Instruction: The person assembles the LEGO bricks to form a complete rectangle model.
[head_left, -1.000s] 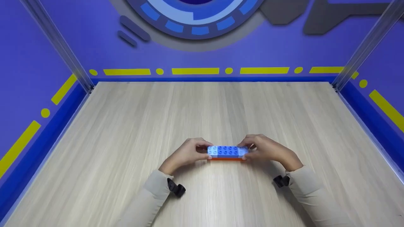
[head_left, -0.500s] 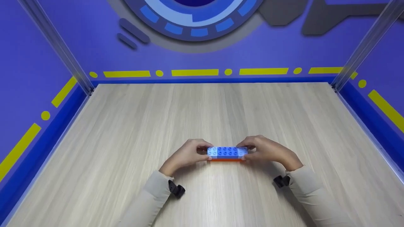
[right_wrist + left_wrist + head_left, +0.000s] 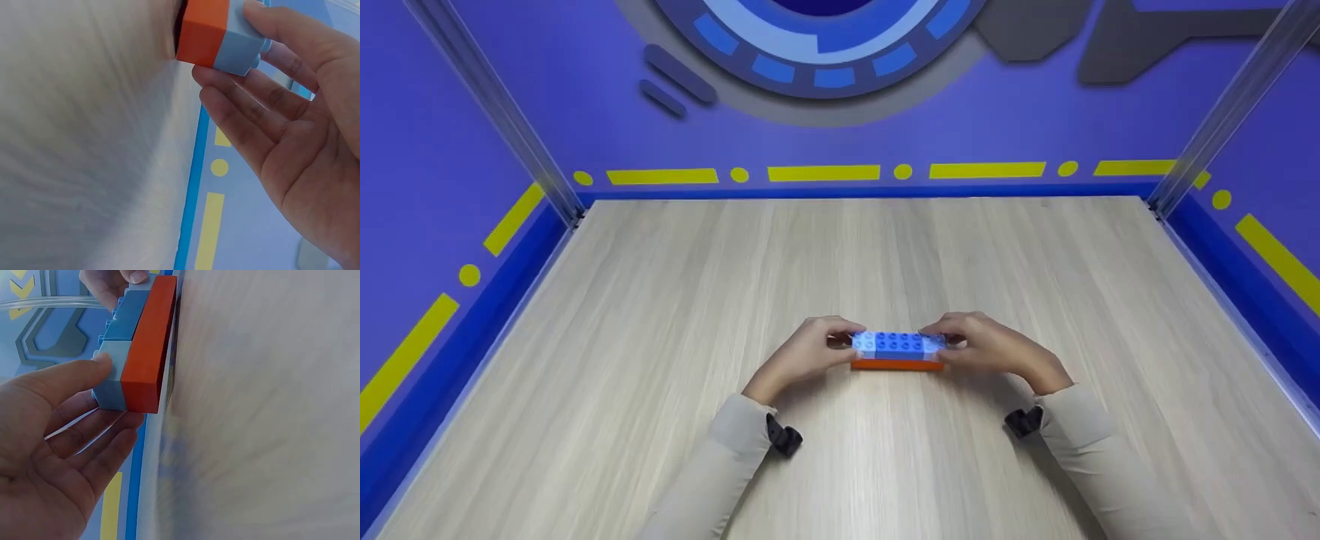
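Observation:
A stack of toy building bricks is between my two hands in the head view. Its lower layer is a long orange brick [image 3: 897,364]. On top sit a studded blue brick [image 3: 899,343] in the middle and a light blue brick [image 3: 865,345] at the left end. Another light blue brick [image 3: 241,45] forms the right end, partly covered by fingers. My left hand [image 3: 808,351] pinches the left end between thumb and fingers. The right end is pinched likewise by my right hand [image 3: 996,345]. A dark strip under the orange brick suggests a slight gap above the table.
The wood-grain table [image 3: 720,285] extends around the hands. Blue-purple panels [image 3: 840,142] with yellow marks enclose its back and sides, with metal posts in the back corners. A black device [image 3: 784,437] is worn on each wrist.
Both hands hold the same grip. Over the last half second they and the brick stack have shifted slightly up in the head view, and more of the orange brick's front side shows.

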`<state>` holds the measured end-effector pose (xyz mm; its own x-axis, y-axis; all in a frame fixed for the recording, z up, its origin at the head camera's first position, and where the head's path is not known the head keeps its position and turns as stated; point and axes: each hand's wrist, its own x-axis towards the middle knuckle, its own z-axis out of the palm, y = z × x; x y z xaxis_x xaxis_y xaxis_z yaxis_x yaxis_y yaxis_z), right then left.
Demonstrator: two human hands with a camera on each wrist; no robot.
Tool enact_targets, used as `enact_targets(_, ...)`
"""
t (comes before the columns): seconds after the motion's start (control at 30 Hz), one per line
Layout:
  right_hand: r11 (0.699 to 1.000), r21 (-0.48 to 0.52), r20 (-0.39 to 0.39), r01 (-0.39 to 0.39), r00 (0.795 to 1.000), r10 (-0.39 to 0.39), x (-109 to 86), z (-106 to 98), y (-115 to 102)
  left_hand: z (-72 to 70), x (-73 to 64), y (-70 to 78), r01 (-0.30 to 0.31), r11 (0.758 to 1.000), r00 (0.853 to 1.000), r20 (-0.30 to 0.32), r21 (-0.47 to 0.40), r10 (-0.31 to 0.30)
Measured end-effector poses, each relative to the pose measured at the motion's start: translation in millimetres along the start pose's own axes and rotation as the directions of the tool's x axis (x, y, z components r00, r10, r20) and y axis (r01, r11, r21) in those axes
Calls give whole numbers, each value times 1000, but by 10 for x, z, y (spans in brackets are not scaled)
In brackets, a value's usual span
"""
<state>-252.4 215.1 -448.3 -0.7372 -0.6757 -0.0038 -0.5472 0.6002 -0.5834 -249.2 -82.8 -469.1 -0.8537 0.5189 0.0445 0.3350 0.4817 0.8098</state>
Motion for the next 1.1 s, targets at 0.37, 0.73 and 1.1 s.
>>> enact_targets(0.37,996,45,-43,-76,996,77,92,-29,116,-14,107,-10,31,999,999,-29,-11,-31)
enact_targets(0.73,987,100,-68,-130,988,137,174,-45,169,-24,199,-46,39,999,997,-61,8,-39)
enact_targets(1.1,977,159,-117,-146,979,165,224,-34,233,-19,316,-61,58,998,992,-115,19,-55)
